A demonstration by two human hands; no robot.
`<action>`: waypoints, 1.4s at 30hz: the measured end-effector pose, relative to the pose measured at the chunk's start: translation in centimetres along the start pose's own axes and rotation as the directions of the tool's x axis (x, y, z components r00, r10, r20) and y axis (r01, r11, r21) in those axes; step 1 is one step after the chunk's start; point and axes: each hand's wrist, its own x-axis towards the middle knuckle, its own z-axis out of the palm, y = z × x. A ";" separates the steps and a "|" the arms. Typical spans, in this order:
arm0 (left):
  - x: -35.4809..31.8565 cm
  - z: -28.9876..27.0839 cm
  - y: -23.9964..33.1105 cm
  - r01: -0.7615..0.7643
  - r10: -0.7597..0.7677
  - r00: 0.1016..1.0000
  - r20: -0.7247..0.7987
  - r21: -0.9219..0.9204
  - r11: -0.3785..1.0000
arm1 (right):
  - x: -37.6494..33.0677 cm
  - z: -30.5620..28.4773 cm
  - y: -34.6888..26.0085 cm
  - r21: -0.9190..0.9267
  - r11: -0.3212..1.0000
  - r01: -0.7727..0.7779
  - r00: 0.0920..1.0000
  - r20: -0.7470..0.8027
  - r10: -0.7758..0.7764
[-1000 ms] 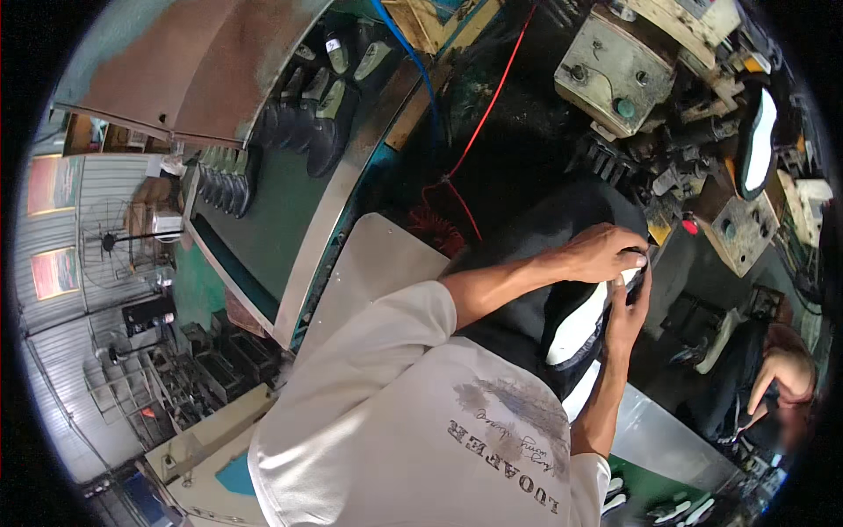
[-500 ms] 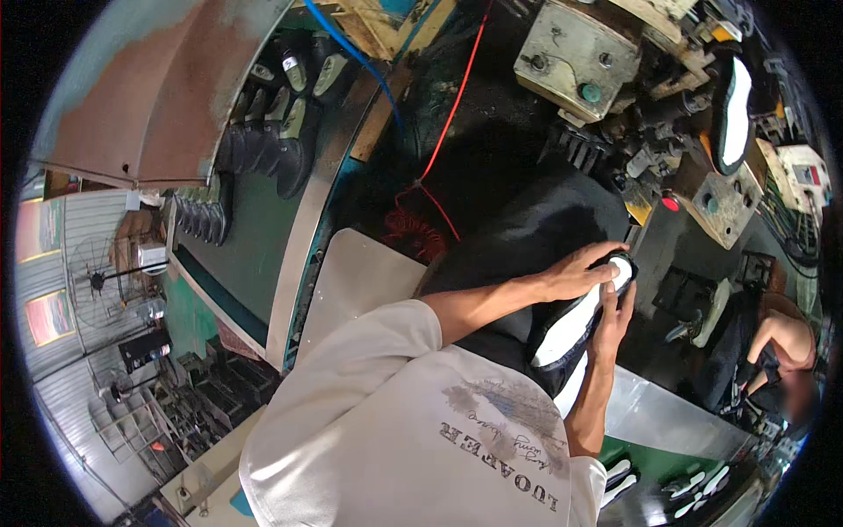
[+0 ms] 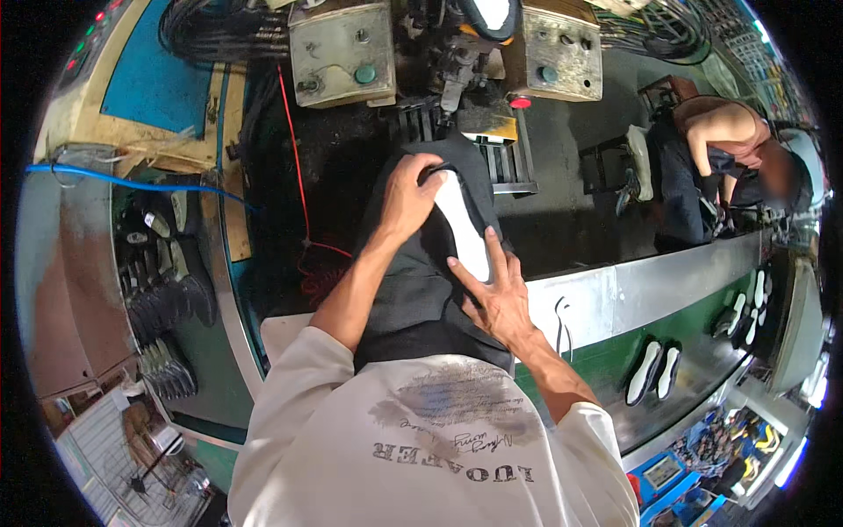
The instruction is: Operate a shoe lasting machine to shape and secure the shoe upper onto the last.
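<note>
A black shoe with a white sole [image 3: 464, 224] lies sole-up on my lap. My left hand [image 3: 406, 195] grips its far end, near the toe. My right hand [image 3: 498, 299] presses flat, fingers spread, on the near end of the sole. Both forearms come up from my white shirt at the lower edge. Straight ahead stands a press machine [image 3: 457, 53] with two grey boxes and round buttons.
A green conveyor belt [image 3: 694, 369] runs at my right with pairs of white-soled shoes [image 3: 654, 373]. A rack of dark shoes [image 3: 162, 281] sits at my left. Another person [image 3: 711, 158] sits bent over beyond the belt. A red cable [image 3: 294, 158] hangs down ahead.
My view has swung so the machine now stands straight ahead. The shoe has turned lengthwise on my lap, and my right hand has moved from its far side to lie flat on its near end.
</note>
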 end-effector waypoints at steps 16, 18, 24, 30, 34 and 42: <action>18.2 -1.4 0.7 0.037 -0.096 0.982 -0.163 -0.329 0.944 | -0.7 -3.0 3.6 0.331 0.938 -0.103 0.946 -0.259 0.195; 25.3 -2.4 4.2 -0.044 -0.021 0.976 -0.216 -0.294 0.955 | 0.4 -5.5 4.0 0.241 0.954 -0.177 0.918 -0.309 0.248; 37.2 -0.4 9.0 0.549 -0.255 0.835 0.487 -0.724 0.416 | 9.5 -14.3 6.0 0.072 0.973 -0.219 0.879 -0.419 0.229; 27.1 -6.5 9.8 0.350 -0.115 0.930 0.349 -0.746 0.567 | 22.6 -20.8 6.9 -0.072 0.994 -0.077 0.889 -0.456 0.036; 15.3 -10.7 7.1 0.457 -0.328 0.888 0.323 -0.709 0.538 | 30.5 -20.5 7.3 -0.118 0.990 -0.083 0.869 -0.495 0.014; -3.7 -9.8 -2.5 0.589 -0.550 0.771 0.321 -0.688 0.424 | 35.5 -15.6 7.0 -0.009 0.996 -0.085 0.787 -0.614 0.061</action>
